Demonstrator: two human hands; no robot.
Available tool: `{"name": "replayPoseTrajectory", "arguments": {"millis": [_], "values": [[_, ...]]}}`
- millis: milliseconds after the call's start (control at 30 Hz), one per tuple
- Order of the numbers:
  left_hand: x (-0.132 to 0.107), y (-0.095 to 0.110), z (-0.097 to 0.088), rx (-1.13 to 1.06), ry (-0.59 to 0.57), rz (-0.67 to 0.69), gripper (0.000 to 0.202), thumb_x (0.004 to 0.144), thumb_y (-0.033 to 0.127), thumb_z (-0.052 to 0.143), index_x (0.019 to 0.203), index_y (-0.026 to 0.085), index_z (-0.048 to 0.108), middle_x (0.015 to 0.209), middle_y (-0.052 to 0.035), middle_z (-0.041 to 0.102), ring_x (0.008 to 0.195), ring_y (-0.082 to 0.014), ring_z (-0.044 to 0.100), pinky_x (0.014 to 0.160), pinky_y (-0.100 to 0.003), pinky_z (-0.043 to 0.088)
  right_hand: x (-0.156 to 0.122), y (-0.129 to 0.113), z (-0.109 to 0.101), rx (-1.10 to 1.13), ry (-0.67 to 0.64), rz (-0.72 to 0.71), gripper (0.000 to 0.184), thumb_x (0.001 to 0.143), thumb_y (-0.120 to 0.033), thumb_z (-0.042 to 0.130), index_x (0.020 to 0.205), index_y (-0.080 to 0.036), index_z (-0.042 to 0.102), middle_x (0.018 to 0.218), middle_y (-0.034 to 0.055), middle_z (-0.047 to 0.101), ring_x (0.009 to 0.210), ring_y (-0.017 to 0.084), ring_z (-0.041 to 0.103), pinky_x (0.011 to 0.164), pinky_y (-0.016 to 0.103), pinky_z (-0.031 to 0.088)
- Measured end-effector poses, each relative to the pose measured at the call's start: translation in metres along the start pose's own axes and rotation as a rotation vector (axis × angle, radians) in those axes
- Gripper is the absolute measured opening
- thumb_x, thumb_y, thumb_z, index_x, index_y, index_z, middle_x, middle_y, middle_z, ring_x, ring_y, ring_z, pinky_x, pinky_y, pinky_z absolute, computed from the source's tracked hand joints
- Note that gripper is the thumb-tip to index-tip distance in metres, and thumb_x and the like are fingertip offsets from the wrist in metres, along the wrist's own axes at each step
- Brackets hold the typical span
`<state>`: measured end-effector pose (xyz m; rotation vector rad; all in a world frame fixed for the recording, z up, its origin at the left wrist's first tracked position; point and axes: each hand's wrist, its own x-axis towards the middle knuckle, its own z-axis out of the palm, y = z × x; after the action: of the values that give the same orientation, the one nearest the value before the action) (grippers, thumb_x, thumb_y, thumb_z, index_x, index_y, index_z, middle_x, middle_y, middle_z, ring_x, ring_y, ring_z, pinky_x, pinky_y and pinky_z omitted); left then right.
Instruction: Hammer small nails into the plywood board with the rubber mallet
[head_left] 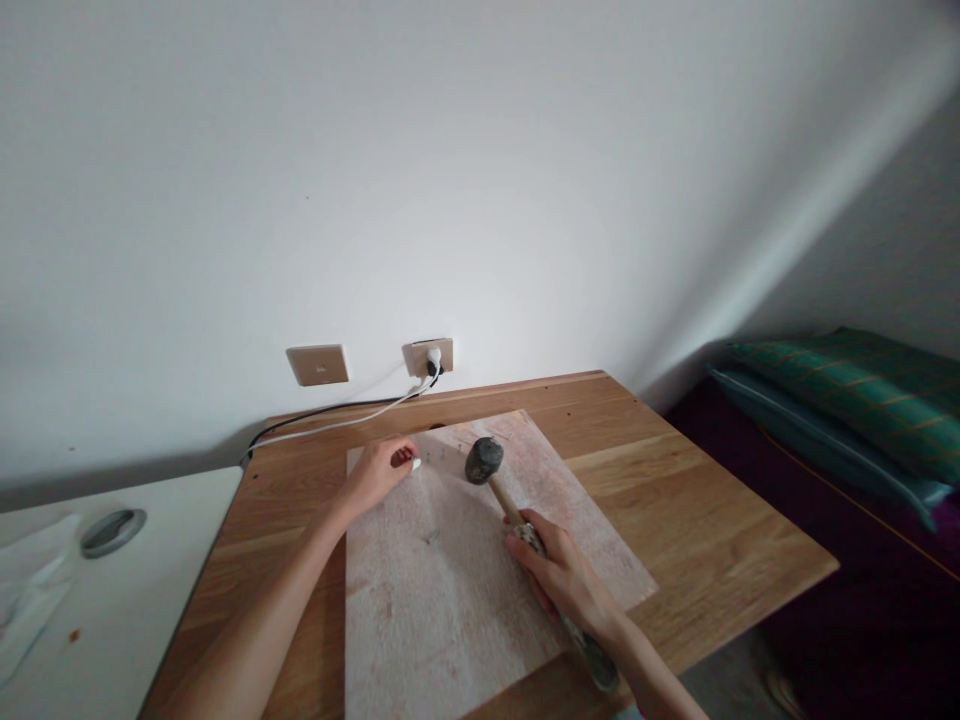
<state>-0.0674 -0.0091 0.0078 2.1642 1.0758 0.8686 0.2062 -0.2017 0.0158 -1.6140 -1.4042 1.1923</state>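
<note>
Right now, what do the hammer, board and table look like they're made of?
Hammer: head probably rubber, being matte and blackish; shaft seemingly bare wood, pale tan.
Board: wood or wood-look sheet, whitish and dull, with streaky grain.
Table: wood or laminate, brown, satin finish, judging by its plank-like grain.

head: single view from the wearer's head; facing forward and down; hands (380,470) (564,568) near; wall (525,200) beyond

readable text: 0 | wall plate (306,364): small mark (322,369), illegible
</note>
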Motion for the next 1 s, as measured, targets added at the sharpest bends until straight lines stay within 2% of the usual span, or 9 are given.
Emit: {"name": "replayPoseTrajectory", "arguments": {"millis": [133,267,433,767,1000], "values": [[0.000,0.001,0.001,0.028,0.016,-0.028,0.009,0.079,0.013,0.065,0.081,0.018,0.072,0.078,-0.0019,0.074,0.071,-0.0181,0.067,0.072,-0.027,0.050,0.000,-0.011,0.003,-0.042,0.043,-0.005,0.041,0.098,-0.052,0.054,0.118,-0.017,0.060,0.051,-0.0109,0.046,0.036,0.009,0.044,0.033,0.017,0.034],[0.000,0.000,0.002,0.055,0.033,-0.059,0.014,0.078,0.009,0.064,0.083,0.018,0.074,0.080,-0.0031,0.076,0.074,-0.0193,0.069,0.074,-0.028,0.052,0.009,-0.026,0.010,-0.048,-0.001,-0.020,0.046,0.097,-0.054,0.053,0.124,-0.016,0.056,0.051,-0.0125,0.045,0.033,0.009,0.043,0.030,0.017,0.033],[-0.001,0.001,0.004,-0.005,0.069,-0.095,0.022,0.077,0.006,0.062,0.091,0.018,0.074,0.081,-0.0026,0.077,0.074,-0.0190,0.072,0.072,-0.027,0.054,0.026,-0.044,0.020,-0.080,-0.045,-0.050,0.035,0.097,-0.052,0.054,0.107,-0.019,0.058,0.048,-0.0122,0.045,0.032,0.008,0.043,0.030,0.015,0.031],[-0.001,0.006,-0.004,-0.057,0.028,-0.140,0.043,0.073,0.002,0.061,0.110,0.021,0.071,0.087,-0.0010,0.079,0.082,-0.0197,0.076,0.078,-0.026,0.055,0.048,-0.066,0.039,-0.115,-0.114,-0.080,0.011,0.097,-0.032,0.052,0.098,-0.022,0.052,0.048,-0.0117,0.047,0.032,0.010,0.046,0.029,0.016,0.033],[-0.002,0.006,-0.005,-0.007,0.020,-0.144,0.028,0.072,0.004,0.063,0.094,0.019,0.069,0.087,-0.0015,0.078,0.081,-0.0194,0.074,0.073,-0.024,0.051,0.049,-0.069,0.042,-0.153,-0.142,-0.072,0.009,0.098,-0.031,0.052,0.098,-0.022,0.052,0.047,-0.0122,0.046,0.032,0.009,0.047,0.030,0.015,0.032]]}}
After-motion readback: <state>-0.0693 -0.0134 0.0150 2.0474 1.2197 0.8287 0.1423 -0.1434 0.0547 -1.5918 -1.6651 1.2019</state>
